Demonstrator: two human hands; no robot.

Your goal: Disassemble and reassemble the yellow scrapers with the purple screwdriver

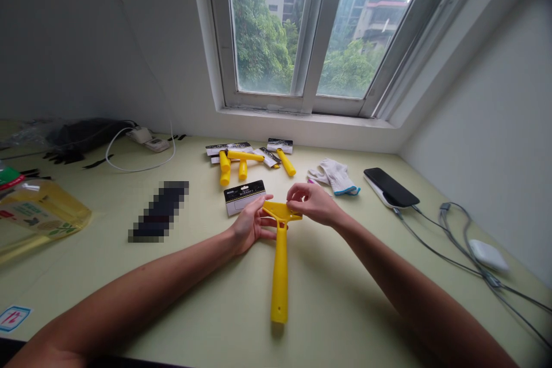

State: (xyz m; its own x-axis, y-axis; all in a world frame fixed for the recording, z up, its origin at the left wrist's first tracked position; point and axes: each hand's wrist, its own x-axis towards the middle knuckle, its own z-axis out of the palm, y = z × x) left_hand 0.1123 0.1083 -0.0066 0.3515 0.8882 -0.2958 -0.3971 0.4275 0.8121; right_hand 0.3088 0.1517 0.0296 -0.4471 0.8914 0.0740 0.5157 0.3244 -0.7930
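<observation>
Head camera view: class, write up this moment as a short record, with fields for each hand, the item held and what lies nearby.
Left hand: on the head of a yellow plastic scraper, from the left
Right hand: pinching that head from the right
Scraper grip: pointing back toward the person
Nearby: black-and-white packaging card, white work gloves, smartphone

A small blue-edged sticker (15, 318) on the worktop (345, 282) shows what looks like a red "12". The black header of the packaging card (244, 196) and the label on the yellowish plastic package (38, 213) carry print too small to read.
</observation>
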